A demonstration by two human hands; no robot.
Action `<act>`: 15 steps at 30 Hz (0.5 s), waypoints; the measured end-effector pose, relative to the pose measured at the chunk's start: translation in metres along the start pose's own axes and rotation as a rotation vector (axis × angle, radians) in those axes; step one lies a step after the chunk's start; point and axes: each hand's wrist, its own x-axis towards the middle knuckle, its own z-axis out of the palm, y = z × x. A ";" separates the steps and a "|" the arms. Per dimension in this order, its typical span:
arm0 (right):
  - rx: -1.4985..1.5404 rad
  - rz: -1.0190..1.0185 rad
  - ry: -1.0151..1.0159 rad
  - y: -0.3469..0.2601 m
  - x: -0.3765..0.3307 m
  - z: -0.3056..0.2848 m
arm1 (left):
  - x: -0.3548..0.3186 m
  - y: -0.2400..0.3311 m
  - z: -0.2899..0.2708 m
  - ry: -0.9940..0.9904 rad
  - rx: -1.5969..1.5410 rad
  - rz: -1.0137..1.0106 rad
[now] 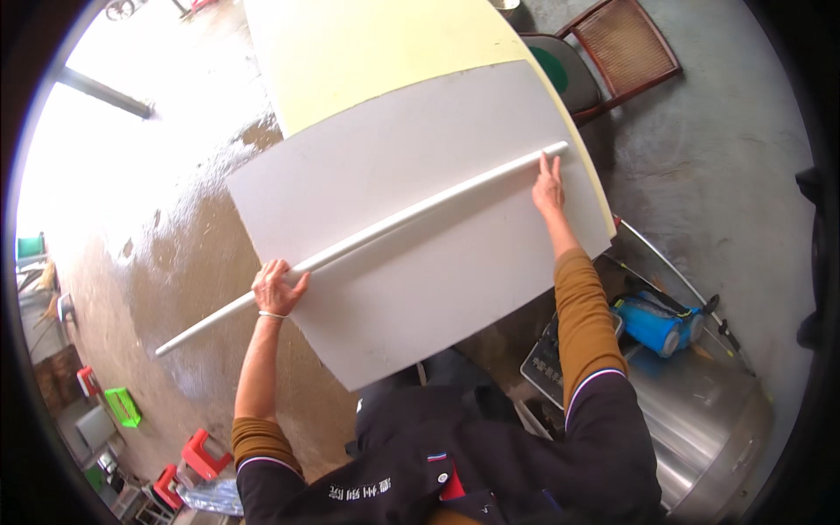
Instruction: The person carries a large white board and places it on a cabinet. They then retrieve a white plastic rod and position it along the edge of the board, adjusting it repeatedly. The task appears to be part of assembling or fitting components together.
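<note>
A long white pipe [420, 208] lies slantwise over a pale grey board [394, 324], its left end sticking out past the board's edge. My left hand [278, 289] grips the pipe by that edge, thumb spread toward the board. Toward the pipe's right end, my right hand [549, 185] has its fingertips on the pipe, with two fingers stretched up to it; the rest of its grip is partly hidden. Beneath the grey board is a pale yellow surface [376, 52], showing at the far side and along the right edge.
A wooden chair [623, 48] stands at the far right. On my right are a blue bag-like item [652, 324], a thin pole [669, 258], a dark scale-like panel [544, 367] and a large metal cylinder [700, 411]. Red stools [206, 455] and a green basket [122, 408] stand lower left, on wet floor.
</note>
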 end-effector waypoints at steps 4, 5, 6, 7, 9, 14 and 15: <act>-0.061 -0.060 0.001 -0.060 0.077 0.010 | 0.086 -0.032 0.011 0.048 0.026 0.007; -0.048 -0.044 -0.006 -0.068 0.093 0.015 | 0.105 -0.037 0.016 0.061 0.040 0.016; -0.062 -0.027 0.000 -0.073 0.103 0.020 | 0.118 -0.040 0.020 0.081 0.044 0.036; -0.068 0.001 -0.004 -0.081 0.117 0.025 | 0.133 -0.044 0.024 0.081 0.049 0.031; -0.100 0.010 0.002 -0.093 0.140 0.031 | 0.162 -0.053 0.029 0.084 0.066 0.052; -0.111 0.043 -0.009 -0.125 0.181 0.035 | 0.214 -0.068 0.035 0.124 0.089 0.067; -0.114 0.042 0.006 -0.131 0.187 0.036 | 0.222 -0.070 0.036 0.133 0.090 0.070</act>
